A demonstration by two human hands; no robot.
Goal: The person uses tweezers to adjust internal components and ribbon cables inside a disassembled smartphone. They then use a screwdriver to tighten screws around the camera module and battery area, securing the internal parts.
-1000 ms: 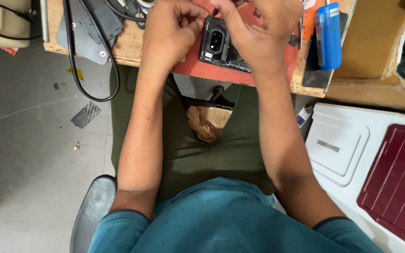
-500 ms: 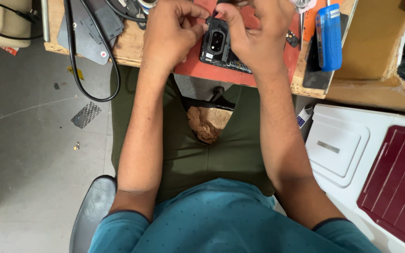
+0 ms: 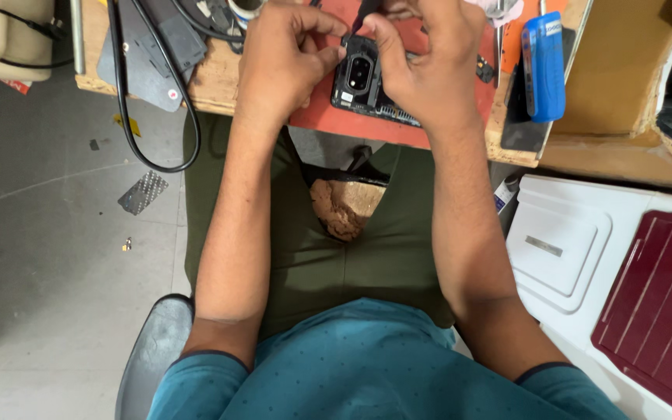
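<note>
On the red mat, we are gripping the opened phone with our left hand while our right hand is pinching a black tool at it; prying next needs steadiness.

Setting: a small electronics repair workshop. Evidence: worn wooden workbench with chipped edge, carrying a red work mat; an opened phone with its back off and camera module exposed; black cable looping over the bench edge; dark flat panels stacked at the left; blue device and loose tools at the right. Bare concrete floor with a scrap of metal mesh.
</note>
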